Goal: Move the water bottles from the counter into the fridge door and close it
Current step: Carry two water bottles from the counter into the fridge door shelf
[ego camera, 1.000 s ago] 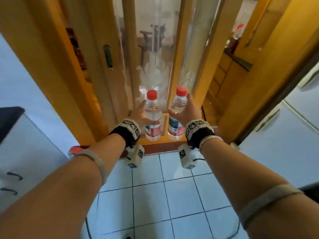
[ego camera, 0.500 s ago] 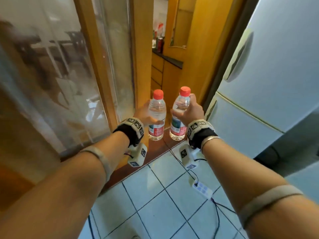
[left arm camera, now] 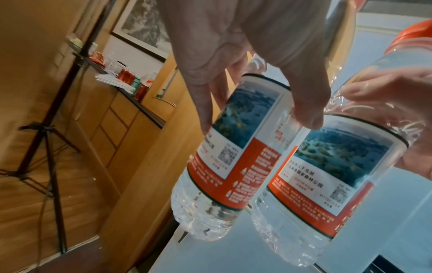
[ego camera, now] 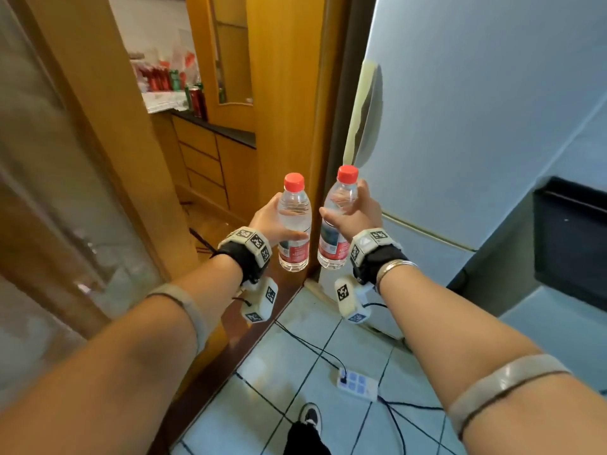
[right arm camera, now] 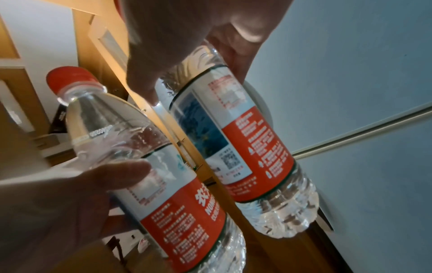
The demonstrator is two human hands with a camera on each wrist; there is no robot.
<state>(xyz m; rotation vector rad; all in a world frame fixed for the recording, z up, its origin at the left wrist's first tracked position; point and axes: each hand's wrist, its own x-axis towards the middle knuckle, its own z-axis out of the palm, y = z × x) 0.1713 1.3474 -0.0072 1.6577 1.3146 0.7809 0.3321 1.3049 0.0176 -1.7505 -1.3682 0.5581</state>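
Observation:
Two clear water bottles with red caps and red-and-white labels are held upright, side by side, at chest height. My left hand (ego camera: 274, 221) grips the left bottle (ego camera: 294, 224) around its middle; in the left wrist view the fingers (left arm camera: 233, 55) wrap that bottle (left arm camera: 233, 157). My right hand (ego camera: 356, 215) grips the right bottle (ego camera: 335, 238), and the right wrist view shows that bottle (right arm camera: 245, 147) under its fingers (right arm camera: 187, 46). The pale fridge (ego camera: 460, 126) stands just right of the bottles, both doors closed, with a recessed handle (ego camera: 369, 116) on the upper door.
A wooden door frame (ego camera: 282, 93) stands directly behind the bottles, with a glass sliding door (ego camera: 49, 192) on the left. A power strip (ego camera: 356, 384) and cables lie on the tiled floor near my shoe (ego camera: 310, 418). A dark appliance (ego camera: 571, 241) sits at right. Cans (ego camera: 197, 100) stand on a far counter.
The view has swung right, from the glass sliding door to the fridge, which now fills the right side. Both hands still hold their bottles upright, close together.

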